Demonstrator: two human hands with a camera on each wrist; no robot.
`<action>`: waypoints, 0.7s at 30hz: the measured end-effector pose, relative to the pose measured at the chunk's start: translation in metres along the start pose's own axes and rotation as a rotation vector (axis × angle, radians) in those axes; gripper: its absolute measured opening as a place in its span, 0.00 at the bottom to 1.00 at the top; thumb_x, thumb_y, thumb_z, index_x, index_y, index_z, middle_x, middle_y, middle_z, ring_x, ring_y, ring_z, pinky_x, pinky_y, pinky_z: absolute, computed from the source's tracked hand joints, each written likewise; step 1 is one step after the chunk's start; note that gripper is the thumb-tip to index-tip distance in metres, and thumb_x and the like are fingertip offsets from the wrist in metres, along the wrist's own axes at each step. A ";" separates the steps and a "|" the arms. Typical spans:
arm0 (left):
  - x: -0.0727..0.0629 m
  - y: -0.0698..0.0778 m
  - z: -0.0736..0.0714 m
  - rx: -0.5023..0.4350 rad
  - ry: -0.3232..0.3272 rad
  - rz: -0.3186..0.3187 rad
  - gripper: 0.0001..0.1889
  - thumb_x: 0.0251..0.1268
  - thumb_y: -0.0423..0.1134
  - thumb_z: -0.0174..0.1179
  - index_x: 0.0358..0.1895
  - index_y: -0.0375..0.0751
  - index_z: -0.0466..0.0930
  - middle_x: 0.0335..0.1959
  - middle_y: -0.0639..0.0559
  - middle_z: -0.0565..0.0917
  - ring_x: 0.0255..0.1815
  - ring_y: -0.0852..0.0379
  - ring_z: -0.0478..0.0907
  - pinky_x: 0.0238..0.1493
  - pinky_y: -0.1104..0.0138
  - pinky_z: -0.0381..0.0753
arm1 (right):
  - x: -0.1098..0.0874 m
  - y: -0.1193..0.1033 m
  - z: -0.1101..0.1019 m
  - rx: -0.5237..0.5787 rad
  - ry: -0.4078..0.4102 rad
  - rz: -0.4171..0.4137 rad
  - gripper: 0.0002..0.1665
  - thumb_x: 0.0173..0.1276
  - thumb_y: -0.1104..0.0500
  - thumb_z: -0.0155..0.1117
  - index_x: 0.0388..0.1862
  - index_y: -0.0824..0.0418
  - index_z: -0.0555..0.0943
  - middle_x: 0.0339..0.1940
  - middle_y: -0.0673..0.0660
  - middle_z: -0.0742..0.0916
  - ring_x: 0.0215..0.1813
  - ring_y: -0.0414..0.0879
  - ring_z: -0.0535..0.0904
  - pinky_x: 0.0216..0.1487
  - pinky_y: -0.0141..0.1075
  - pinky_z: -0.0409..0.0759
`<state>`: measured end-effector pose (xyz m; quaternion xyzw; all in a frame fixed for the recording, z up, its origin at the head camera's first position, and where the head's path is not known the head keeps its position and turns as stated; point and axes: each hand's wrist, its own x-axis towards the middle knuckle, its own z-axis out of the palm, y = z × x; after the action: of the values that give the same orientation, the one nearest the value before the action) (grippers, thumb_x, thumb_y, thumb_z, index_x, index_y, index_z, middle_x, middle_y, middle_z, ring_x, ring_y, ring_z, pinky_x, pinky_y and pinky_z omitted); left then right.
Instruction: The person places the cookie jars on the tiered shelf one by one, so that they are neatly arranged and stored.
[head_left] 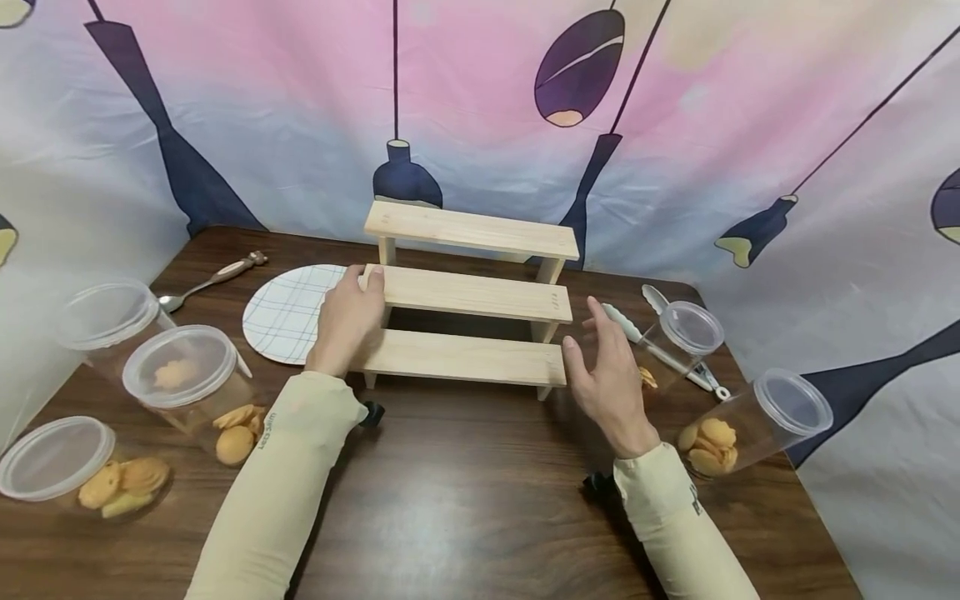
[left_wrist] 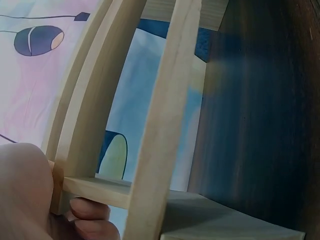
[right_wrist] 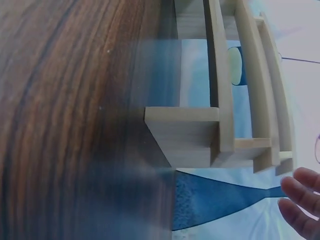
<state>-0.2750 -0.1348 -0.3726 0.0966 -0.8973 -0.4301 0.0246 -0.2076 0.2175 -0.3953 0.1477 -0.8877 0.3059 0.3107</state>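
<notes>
A three-step wooden display stand (head_left: 468, 287) stands on the table toward the back. My left hand (head_left: 348, 321) holds its left end at the middle step, the thumb on top. In the left wrist view, fingertips (left_wrist: 90, 210) curl beneath the wood. To the right of the stand, my right hand (head_left: 606, 379) is raised, its fingers apart and relaxed, holding nothing. The right wrist view shows those fingers (right_wrist: 302, 195) just off the stand's end (right_wrist: 185, 135), with a gap between.
Left are a spoon (head_left: 213, 282), a round checked mat (head_left: 281, 312) and several lidded jars, one holding cookies (head_left: 123, 483). At right, tongs (head_left: 701, 375) lie behind two jars, including a cookie jar (head_left: 780, 408). A patterned cloth (head_left: 480, 100) hangs behind the table (head_left: 450, 500).
</notes>
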 end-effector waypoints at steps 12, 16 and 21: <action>0.003 -0.002 -0.005 -0.056 0.041 0.045 0.38 0.77 0.64 0.30 0.79 0.42 0.55 0.75 0.37 0.65 0.73 0.33 0.62 0.71 0.43 0.60 | 0.009 -0.018 -0.055 0.027 0.079 -0.056 0.41 0.68 0.65 0.63 0.78 0.56 0.61 0.53 0.64 0.81 0.47 0.55 0.80 0.49 0.31 0.77; 0.002 -0.004 -0.004 -0.066 0.050 0.051 0.37 0.78 0.62 0.30 0.78 0.41 0.56 0.74 0.36 0.66 0.72 0.33 0.63 0.71 0.43 0.61 | 0.014 -0.019 -0.077 0.015 0.156 -0.066 0.43 0.63 0.69 0.66 0.76 0.58 0.65 0.51 0.65 0.83 0.46 0.56 0.80 0.51 0.24 0.72; 0.002 -0.007 0.004 -0.079 0.046 0.059 0.36 0.79 0.61 0.30 0.78 0.40 0.57 0.73 0.37 0.68 0.71 0.33 0.65 0.70 0.43 0.63 | 0.019 -0.010 -0.103 -0.106 0.225 -0.018 0.41 0.60 0.65 0.69 0.73 0.59 0.69 0.52 0.67 0.83 0.48 0.60 0.79 0.52 0.32 0.72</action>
<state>-0.2763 -0.1363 -0.3811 0.0790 -0.8812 -0.4620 0.0615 -0.1701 0.2738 -0.3145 0.1038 -0.8607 0.2705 0.4186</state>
